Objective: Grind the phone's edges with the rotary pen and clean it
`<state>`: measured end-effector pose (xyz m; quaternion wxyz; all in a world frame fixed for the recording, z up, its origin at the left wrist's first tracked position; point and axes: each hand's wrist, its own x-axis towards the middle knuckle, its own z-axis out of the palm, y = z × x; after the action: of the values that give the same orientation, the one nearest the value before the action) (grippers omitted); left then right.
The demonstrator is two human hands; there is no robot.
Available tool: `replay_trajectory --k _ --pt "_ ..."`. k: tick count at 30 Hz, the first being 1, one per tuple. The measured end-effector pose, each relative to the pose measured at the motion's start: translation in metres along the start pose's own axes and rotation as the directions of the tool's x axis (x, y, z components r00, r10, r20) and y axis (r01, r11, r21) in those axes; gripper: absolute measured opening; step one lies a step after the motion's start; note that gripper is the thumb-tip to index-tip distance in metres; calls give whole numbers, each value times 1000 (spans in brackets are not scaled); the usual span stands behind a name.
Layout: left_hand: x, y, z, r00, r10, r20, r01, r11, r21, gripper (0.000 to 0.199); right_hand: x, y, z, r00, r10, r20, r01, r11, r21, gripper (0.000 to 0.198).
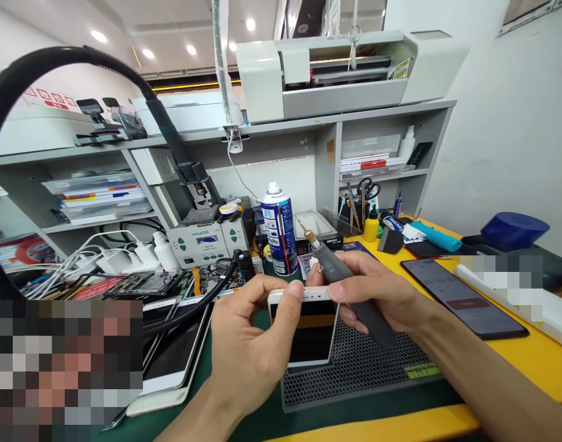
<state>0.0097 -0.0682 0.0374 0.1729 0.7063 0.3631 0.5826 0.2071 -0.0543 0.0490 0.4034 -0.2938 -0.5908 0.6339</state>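
Two hands on one white phone (pixel 311 344), gripped at its top end just above a black honeycomb mat (pixel 350 371), screen turned up toward the wearer. Left hand (pixel 251 344) curled partway around the phone's left edge, thumb across the front near the top, fingers mostly hidden behind; a placing that seems meant to steady the body. Right hand (pixel 377 285) half closed, thumb pressed at the upper right corner, with a grey tool (pixel 375 322) tucked against the fingers, brass tip pointing up and away from the glass, probably to free that thumb without setting the tool down. Beneath the honeycomb, a green mat (pixel 354 411), likely for protecting the yellow desk (pixel 538 362). Just beyond the hands, a blue spray can (pixel 278 239), upright and within easy reach; near its top, a name perhaps reading MECHANIC, though too small to be sure. To the right, a dark phone (pixel 465 301) lying face up, apparently for glancing at, with clock-style digits beginning 00 above a reddish bar. On the honeycomb mat's near right corner, a yellow-green label (pixel 423 371) with unreadable print. Farther back, a grey control unit (pixel 207 242) with tiny green lettering, and on the shelf above, a white machine (pixel 345 101) bearing a yellow warning sticker (pixel 399 70).
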Motion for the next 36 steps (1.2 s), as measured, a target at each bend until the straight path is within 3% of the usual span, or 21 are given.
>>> replay_trajectory --k 7,9,12,14,17,24,27,29,36 --pt "1 -4 -4 999 27 30 -26 1000 -15 27 -1 0 0 1000 14 1 -14 1000 6 28" --pt "3 -7 -7 990 41 136 -35 998 -49 20 -1 -1 -1 1000 12 -5 -12 1000 11 28" --pt "6 -9 -10 939 90 332 -65 994 -87 4 0 -1 -3 1000 -14 -5 14 1000 23 30" --pt "8 -9 -12 915 147 375 -114 988 -108 8 0 0 -5 999 -41 15 41 999 20 30" --pt "10 -7 -13 920 197 340 -156 977 -145 18 0 1 -5 998 -52 17 52 999 11 30" --pt "11 -13 -10 946 142 290 -106 985 -136 13 -4 -10 -8 981 -90 -173 129 966 225 34" --pt "10 -19 -8 956 185 227 -164 980 -109 26 -5 -15 -11 970 -99 -222 144 970 197 49" --pt "10 -20 -8 949 235 209 -222 972 -83 23 -5 -15 -11 964 -105 -244 150 973 174 57" --pt "8 -24 -10 939 303 165 -307 952 2 19 -3 -16 -15 964 -142 -225 167 981 95 40"
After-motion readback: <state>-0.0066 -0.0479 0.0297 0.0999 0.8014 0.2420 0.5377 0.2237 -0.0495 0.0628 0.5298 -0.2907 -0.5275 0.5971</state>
